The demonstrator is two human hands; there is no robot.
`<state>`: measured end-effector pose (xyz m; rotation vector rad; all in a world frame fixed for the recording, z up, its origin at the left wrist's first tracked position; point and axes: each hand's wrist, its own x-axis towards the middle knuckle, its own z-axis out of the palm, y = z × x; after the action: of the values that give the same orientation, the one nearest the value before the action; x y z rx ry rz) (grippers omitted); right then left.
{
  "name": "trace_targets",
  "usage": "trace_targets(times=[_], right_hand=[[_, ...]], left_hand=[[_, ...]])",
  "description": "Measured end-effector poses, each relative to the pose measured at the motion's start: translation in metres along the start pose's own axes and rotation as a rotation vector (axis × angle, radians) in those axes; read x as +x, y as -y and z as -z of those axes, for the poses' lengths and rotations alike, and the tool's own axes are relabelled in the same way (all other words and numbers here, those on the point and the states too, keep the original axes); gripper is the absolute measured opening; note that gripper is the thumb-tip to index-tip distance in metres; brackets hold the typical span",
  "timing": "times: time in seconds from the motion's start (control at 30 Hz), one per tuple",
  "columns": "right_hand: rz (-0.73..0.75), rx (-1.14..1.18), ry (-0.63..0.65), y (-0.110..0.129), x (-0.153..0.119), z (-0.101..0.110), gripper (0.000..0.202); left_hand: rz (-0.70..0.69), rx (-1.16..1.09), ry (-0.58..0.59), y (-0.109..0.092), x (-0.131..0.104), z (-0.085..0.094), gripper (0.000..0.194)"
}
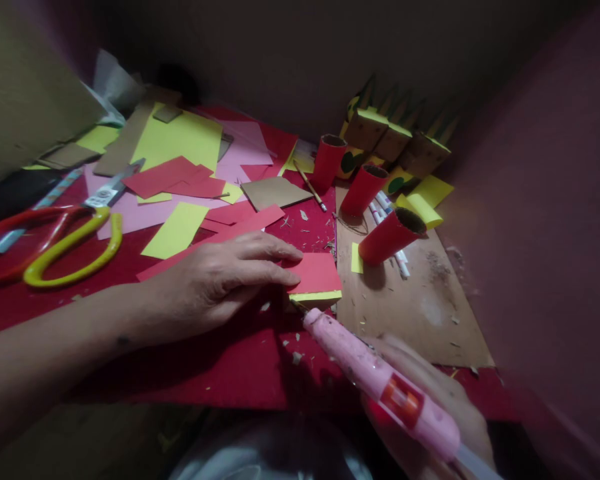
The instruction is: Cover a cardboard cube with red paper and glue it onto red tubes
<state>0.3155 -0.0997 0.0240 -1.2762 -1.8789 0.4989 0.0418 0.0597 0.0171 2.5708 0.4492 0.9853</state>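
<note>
In the head view, my left grip (230, 273) lies at nine o'clock of a small rectangular block topped with red paper and edged in yellow (316, 272), fingertips touching its top; the thumb is hidden, so I cannot tell whether I pinch the block. My right grip (437, 397), at five o'clock, is wrapped round a pink plastic glue gun (360, 357) whose nozzle points to eleven o'clock, right at the block's near left corner. The block sits on the dark-red surface (205, 373), just beside a flat brown board (425, 313) at three o'clock. A hollow red tube (385, 238) is on that board at two o'clock. Well apart, at nine o'clock, lie red-and-yellow-handled metal scissors (100, 197).
</note>
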Motion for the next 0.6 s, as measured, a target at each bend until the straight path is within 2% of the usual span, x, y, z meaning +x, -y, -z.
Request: trace_targets(times=[0.6], right_hand=[[-0.002, -0.100, -0.096, -0.019, -0.019, 0.006, 0.045]], left_hand=[[0.034, -0.006, 0.017, -0.002, -0.001, 0.002, 0.033]])
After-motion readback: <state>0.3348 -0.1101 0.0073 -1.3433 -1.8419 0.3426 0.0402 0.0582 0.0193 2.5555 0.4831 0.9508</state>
